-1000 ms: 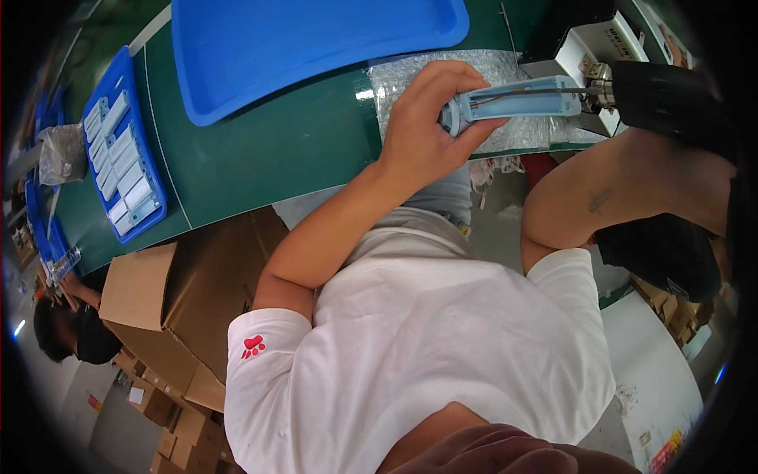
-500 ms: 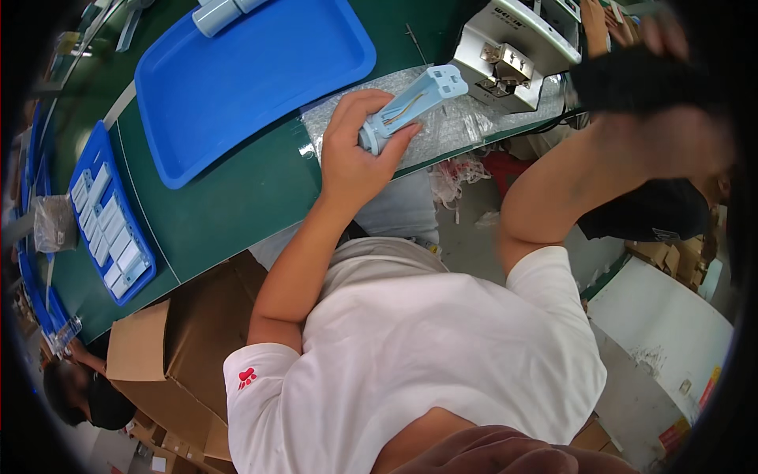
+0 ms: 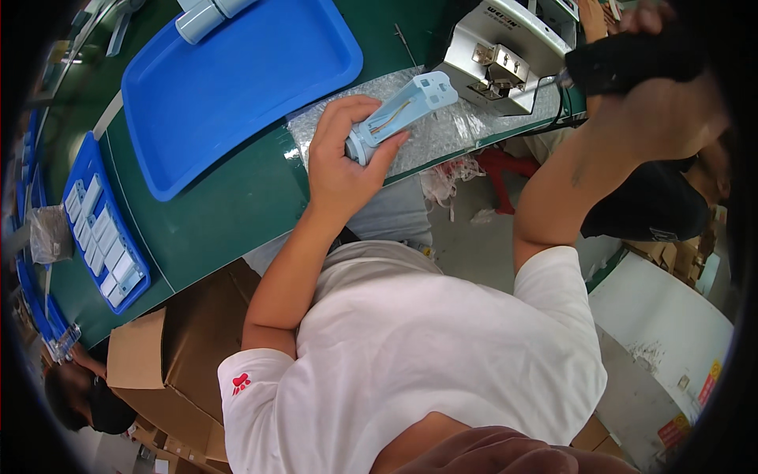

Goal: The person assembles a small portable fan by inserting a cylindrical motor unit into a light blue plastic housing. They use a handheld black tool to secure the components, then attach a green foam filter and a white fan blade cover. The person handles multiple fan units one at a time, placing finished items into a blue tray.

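Observation:
My left hand (image 3: 341, 162) is closed round the cylindrical end of a light-blue plastic housing (image 3: 422, 95). The housing's flat end points up and right, and a thin brass-coloured strip or wire shows in its open channel. At the upper right, my right hand (image 3: 671, 114) grips a black electric screwdriver (image 3: 632, 65), both smeared by motion. Its thin metal bit points left toward the front of a silver box-shaped machine (image 3: 474, 75), probably a screw feeder. Whether the bit touches the machine I cannot tell.
A large blue tray (image 3: 237, 103) holds light-blue cylinders at its far edge. Bubble wrap (image 3: 426, 146) lies on the green table (image 3: 205, 229). At left, a smaller blue tray (image 3: 134, 288) carries several pale parts. An open cardboard box (image 3: 197, 340) stands below the table edge. Other people sit nearby.
The screwdriver's metal bit now shows beside the machine's front, where before the tool was more blurred. The left hand still holds the housing, and the whole view has shifted slightly.

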### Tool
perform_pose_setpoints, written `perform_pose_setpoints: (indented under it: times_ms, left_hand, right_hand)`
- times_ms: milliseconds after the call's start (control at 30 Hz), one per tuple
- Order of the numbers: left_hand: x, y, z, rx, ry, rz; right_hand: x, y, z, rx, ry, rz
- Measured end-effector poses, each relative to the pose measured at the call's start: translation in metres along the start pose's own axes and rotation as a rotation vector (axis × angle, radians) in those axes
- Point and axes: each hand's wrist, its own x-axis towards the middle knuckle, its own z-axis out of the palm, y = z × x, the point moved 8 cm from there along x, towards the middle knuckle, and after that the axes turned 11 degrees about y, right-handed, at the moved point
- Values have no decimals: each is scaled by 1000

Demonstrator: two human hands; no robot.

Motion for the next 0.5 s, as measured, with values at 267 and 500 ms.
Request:
perform_pose_setpoints:
  times_ms: [267,500]
  left_hand:
    - [-6,-9,0,-40,-19,-1]
    - [-6,-6,-2,-59,14,35]
  right_hand:
    - [-43,-4,7,223,-90,296]
    - [-50,6,21,247,-133,331]
